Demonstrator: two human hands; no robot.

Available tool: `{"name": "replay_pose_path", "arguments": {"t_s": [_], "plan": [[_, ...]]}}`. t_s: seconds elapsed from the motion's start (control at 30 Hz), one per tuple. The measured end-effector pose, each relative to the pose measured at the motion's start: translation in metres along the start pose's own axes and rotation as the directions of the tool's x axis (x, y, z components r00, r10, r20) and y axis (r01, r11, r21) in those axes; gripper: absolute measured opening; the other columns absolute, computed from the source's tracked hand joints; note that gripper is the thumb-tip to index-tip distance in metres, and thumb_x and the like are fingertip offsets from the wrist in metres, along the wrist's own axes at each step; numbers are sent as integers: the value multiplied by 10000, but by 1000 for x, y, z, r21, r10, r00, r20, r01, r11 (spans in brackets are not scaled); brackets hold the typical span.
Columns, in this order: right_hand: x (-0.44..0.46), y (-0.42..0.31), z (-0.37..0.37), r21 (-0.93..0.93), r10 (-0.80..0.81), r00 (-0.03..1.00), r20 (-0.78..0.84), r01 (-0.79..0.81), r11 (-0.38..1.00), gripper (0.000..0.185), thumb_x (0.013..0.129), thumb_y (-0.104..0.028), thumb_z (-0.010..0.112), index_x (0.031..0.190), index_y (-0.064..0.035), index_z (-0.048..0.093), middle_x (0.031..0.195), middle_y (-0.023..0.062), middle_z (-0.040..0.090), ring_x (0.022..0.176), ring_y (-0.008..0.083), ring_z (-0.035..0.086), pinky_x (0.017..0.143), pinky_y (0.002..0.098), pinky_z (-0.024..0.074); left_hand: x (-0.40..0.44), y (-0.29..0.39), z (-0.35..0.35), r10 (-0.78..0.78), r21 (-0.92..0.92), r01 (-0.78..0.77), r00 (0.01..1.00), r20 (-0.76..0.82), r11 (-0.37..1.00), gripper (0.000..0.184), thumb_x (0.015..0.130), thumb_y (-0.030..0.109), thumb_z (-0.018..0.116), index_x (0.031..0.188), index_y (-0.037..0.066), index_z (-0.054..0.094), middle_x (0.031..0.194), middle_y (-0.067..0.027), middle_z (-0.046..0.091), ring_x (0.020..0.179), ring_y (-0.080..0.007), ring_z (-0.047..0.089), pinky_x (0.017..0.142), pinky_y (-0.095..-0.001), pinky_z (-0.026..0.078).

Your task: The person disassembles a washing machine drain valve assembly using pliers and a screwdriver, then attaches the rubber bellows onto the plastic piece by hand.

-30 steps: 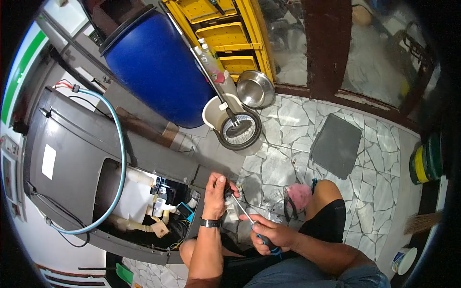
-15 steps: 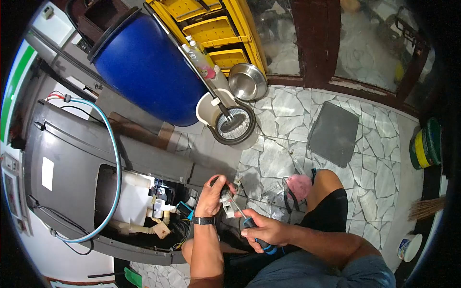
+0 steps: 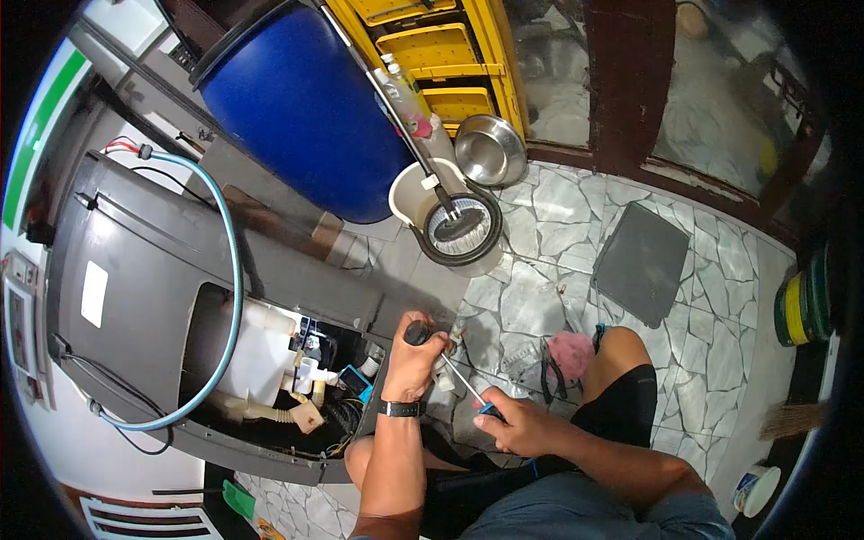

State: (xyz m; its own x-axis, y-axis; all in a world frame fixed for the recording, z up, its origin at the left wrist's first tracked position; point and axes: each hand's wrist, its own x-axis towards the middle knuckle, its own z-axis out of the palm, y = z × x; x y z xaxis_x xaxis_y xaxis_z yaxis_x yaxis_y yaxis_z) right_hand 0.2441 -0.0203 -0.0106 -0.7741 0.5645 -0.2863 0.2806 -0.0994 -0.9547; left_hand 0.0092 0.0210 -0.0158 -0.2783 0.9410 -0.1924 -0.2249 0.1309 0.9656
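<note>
My left hand (image 3: 412, 362), with a dark watch on its wrist, is closed around a small part with a black round end (image 3: 417, 333); its paler body is mostly hidden by the fingers. My right hand (image 3: 522, 425) grips the blue and black handle of a screwdriver (image 3: 466, 385). The metal shaft points up and left to the part in my left hand; whether its tip sits in a screw I cannot tell. Left of my hands, a grey machine (image 3: 135, 261) lies with its underside open, showing a white tank (image 3: 243, 360), a corrugated hose (image 3: 261, 411) and wires.
A blue barrel (image 3: 301, 117) and a bucket with a brush (image 3: 423, 193) stand ahead. Beside them is a steel bowl (image 3: 490, 151). Pliers (image 3: 551, 371), a pink cloth (image 3: 571, 354) and a clear bag lie by my knee. A grey panel (image 3: 642, 264) rests on the tiles.
My left hand has turned, so the black round end now faces up. My right hand has shifted slightly right and up with the screwdriver. The whole view has shifted a little.
</note>
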Motion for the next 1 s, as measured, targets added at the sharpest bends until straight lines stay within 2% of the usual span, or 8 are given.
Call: {"name": "replay_pose_path", "arguments": {"t_s": [0.07, 0.1, 0.17, 0.27, 0.4, 0.8, 0.9, 1.0], "plan": [[1, -8, -11, -45, 30, 999, 32, -29, 999, 363, 1040, -286, 573, 1265, -32, 446, 885, 287, 682, 820, 490, 699, 732, 515, 551, 3, -7, -3, 67, 88, -63, 997, -49, 994, 307, 822, -94, 721, 971, 86, 523, 936, 5, 501, 785, -93, 508, 704, -262, 476], [0, -10, -12, -48, 33, 999, 37, -31, 998, 363, 1040, -286, 573, 1265, -32, 446, 885, 287, 682, 820, 490, 699, 732, 515, 551, 2, -7, -3, 67, 85, -62, 996, -54, 994, 307, 822, -94, 721, 971, 86, 523, 936, 5, 501, 785, -93, 508, 704, -262, 476], [-2, -16, -12, -448, -90, 988, -124, 25, 894, 289, 1019, -229, 571, 1168, 0, 474, 892, 285, 694, 845, 472, 716, 730, 535, 558, 3, -7, -3, 92, 149, -80, 993, -76, 986, 303, 823, -76, 727, 977, 89, 524, 914, 17, 491, 779, -88, 486, 700, -248, 445], [-4, -29, -17, -587, -103, 981, -165, -14, 809, 251, 994, -210, 605, 1111, -18, 493, 901, 254, 695, 806, 437, 714, 710, 545, 548, 1, -4, -3, 86, 160, -72, 992, -87, 984, 298, 832, -54, 725, 1002, 82, 522, 903, 21, 489, 797, -87, 490, 709, -251, 444], [-1, -24, -20, -682, -59, 994, -95, -22, 731, 209, 980, -156, 579, 1100, -4, 501, 890, 234, 692, 770, 407, 735, 677, 523, 581, 0, -10, -5, 131, 323, -89, 985, -111, 942, 335, 847, -10, 733, 1082, 57, 503, 949, -14, 510, 834, -102, 507, 703, -268, 457], [-11, -37, -38, -938, -237, 971, 28, 107, 328, 377, 876, -130, 623, 1160, 106, 547, 866, 223, 677, 687, 302, 729, 546, 371, 595, -6, -20, 6, -74, 220, 115, 980, -186, 969, 497, 832, -29, 685, 1232, 54, 402, 996, -58, 503, 793, -114, 497, 641, -268, 450], [-13, -36, -42, -962, -205, 978, 46, 99, 255, 364, 886, -132, 623, 1164, 91, 548, 874, 220, 682, 688, 289, 731, 539, 360, 591, -2, -25, 6, 38, 268, 12, 983, -178, 963, 448, 839, -92, 659, 1138, 134, 414, 913, 25, 445, 737, -67, 471, 620, -230, 402], [-13, -31, -56, -946, -247, 969, 11, 90, 311, 356, 903, -137, 617, 1194, 57, 548, 903, 204, 688, 699, 318, 728, 574, 405, 598, -4, -1, 3, -215, -56, 214, 977, -8, 975, 486, 864, -62, 721, 1209, 140, 444, 1023, 8, 536, 828, -101, 571, 565, -264, 483]]}}
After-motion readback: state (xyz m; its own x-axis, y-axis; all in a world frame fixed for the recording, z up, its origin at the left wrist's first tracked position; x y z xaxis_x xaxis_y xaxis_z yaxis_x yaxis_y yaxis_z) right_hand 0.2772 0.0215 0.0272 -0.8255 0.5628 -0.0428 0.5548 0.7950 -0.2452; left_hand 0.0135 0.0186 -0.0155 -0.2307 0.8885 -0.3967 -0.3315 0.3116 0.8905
